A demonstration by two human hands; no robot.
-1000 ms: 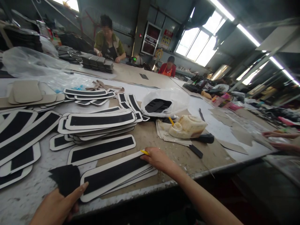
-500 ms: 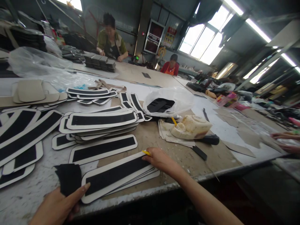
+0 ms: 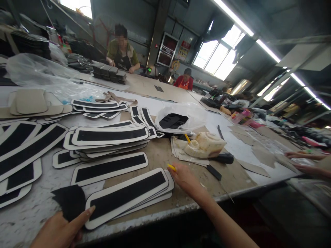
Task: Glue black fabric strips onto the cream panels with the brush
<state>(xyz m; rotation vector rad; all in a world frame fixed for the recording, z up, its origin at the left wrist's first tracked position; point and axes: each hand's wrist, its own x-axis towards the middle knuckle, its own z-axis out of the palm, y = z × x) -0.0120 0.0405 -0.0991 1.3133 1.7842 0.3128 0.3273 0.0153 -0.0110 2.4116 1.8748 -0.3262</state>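
My left hand (image 3: 60, 225) holds several black pieces (image 3: 71, 201) at the lower left, its thumb resting on the near end of a white-bordered black strip (image 3: 129, 193). That strip tops a small fanned stack at the table's front edge. Just beyond the stack's right end, my right hand (image 3: 182, 174) is closed round a yellow stick (image 3: 171, 167). Behind the stack lies a single similar strip (image 3: 111, 168), and a larger pile (image 3: 111, 135) of them sits farther back. A stained cream container (image 3: 207, 144) with another yellow stick in it stands beyond my right hand.
More bordered strips (image 3: 26, 151) overlap at the left. A clear plastic bag (image 3: 196, 115) with black pieces lies behind the container. A dark-handled tool (image 3: 214, 172) rests on the table at right. Two people (image 3: 123, 51) are across the table; another person's hands (image 3: 300, 162) reach in at right.
My right hand has lifted off the top strip and moved right, with the yellow stick now past the strip's end. My left thumb remains on the near end. The view has shifted slightly.
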